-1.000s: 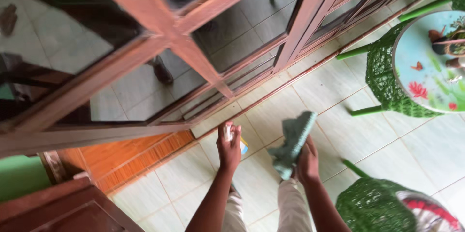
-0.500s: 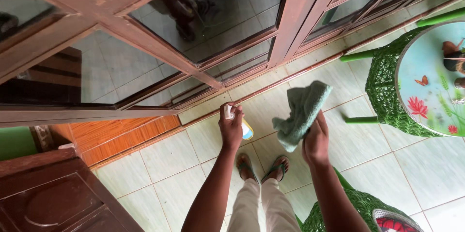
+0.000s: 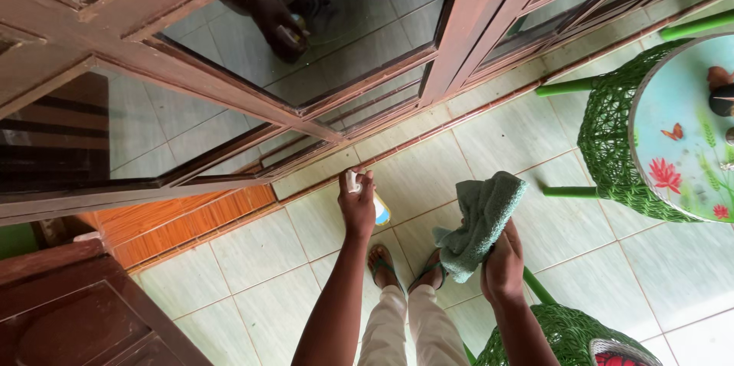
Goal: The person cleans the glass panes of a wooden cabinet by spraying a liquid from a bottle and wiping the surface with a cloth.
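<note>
My left hand (image 3: 357,209) grips a small spray bottle (image 3: 369,199) with a white nozzle and a blue-and-yellow body, held out toward the wood-framed glass door (image 3: 329,45). My right hand (image 3: 503,263) clutches a crumpled green cloth (image 3: 480,221) at about the same height, a little to the right of the bottle. Both arms reach forward over my feet in sandals (image 3: 404,266) on pale green floor tiles. The glass panes reflect my hand and the bottle.
A green wicker table (image 3: 612,144) with a flowered glass top stands at the right. A green wicker seat (image 3: 569,335) sits at the lower right beside my leg. Dark wooden furniture (image 3: 69,312) fills the lower left, next to an orange tiled strip (image 3: 183,217).
The view has tilted up and closer to the door. Both hands have held their grips and shifted slightly lower in view, cloth and bottle still raised before the glass.
</note>
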